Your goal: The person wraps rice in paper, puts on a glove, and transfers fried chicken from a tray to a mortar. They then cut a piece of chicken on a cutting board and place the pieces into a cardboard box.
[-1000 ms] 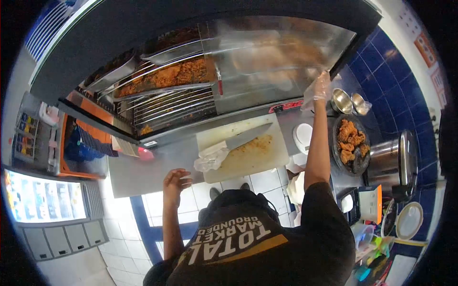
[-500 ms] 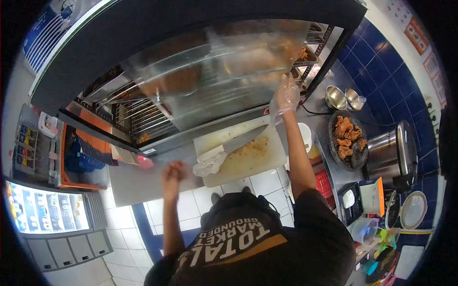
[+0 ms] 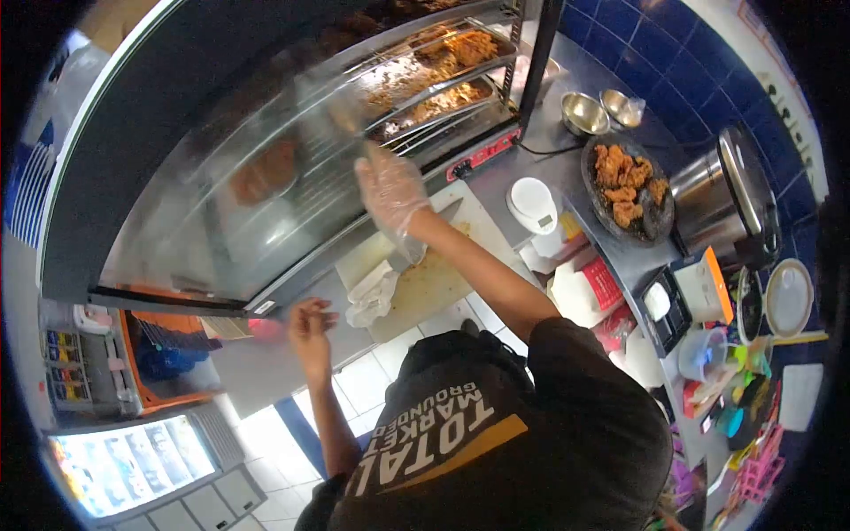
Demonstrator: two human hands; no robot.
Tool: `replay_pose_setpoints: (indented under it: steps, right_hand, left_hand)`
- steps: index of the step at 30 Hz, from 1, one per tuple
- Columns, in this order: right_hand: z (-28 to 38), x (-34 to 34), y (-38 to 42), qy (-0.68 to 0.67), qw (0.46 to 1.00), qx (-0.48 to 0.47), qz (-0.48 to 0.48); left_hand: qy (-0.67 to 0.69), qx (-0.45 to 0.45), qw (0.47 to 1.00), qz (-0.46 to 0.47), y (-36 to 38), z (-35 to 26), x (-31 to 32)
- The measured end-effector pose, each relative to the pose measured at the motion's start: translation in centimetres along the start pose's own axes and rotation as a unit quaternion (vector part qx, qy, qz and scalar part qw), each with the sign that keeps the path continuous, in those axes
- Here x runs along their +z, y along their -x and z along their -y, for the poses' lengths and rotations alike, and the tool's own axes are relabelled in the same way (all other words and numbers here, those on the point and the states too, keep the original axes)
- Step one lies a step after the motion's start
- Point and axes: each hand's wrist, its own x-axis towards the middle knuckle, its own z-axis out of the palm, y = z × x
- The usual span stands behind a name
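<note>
My gloved right hand point(image 3: 392, 188) is at the edge of the sliding glass door point(image 3: 257, 239) of the food warmer, its fingers on that edge and partly blurred. Behind the opening to its right, metal trays point(image 3: 496, 64) hold fried chicken pieces point(image 3: 469, 46). Bare and loosely curled, my left hand point(image 3: 312, 326) hovers over the steel counter with fingers apart and nothing in them. Between my hands lies a crumpled white cloth or paper point(image 3: 374, 296) on the cutting board point(image 3: 482, 232). A knife point(image 3: 449, 211) rests there too, partly hidden by my right arm.
To the right stand a white scale point(image 3: 531, 205), a stone plate of fried chicken point(image 3: 627, 190), metal bowls point(image 3: 584, 115) and a steel cooker point(image 3: 708, 203). An orange crate point(image 3: 146, 389) is at the left. The black warmer frame point(image 3: 536, 71) borders the opening.
My right hand and the glass door have moved left, uncovering the trays at the warmer's right side. My left hand has stayed over the counter, its fingers now more spread. The view has shifted.
</note>
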Motion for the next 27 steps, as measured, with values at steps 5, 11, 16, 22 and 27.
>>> replay_pose_setpoints:
  steps: [5, 11, 16, 22, 27]
  right_hand:
    - [1.0, 0.1, 0.0, -0.021, 0.994, -0.015, 0.106]
    - [2.4, -8.3, -6.0, 0.015, 0.995, -0.09, 0.034]
    - [2.9, -10.6, -17.4, 0.248, 0.961, -0.12, 0.02]
    - [-2.1, -4.1, -27.8, 0.158, 0.975, -0.153, 0.016]
    - [0.8, -7.0, -26.7, 0.048, 0.987, -0.151, -0.038]
  left_hand:
    - [-0.249, -0.021, 0.961, 0.121, 1.9, 2.0, 0.9]
    - [-0.396, 0.016, 0.909, 0.129, 3.5, 2.6, 1.8]
    - [-0.498, 0.056, 0.853, 0.144, 3.8, 3.4, 3.1]
    - [-0.504, 0.071, 0.855, 0.103, 4.1, 4.1, 4.5]
    - [-0.473, 0.067, 0.874, 0.091, 4.7, 4.6, 4.5]
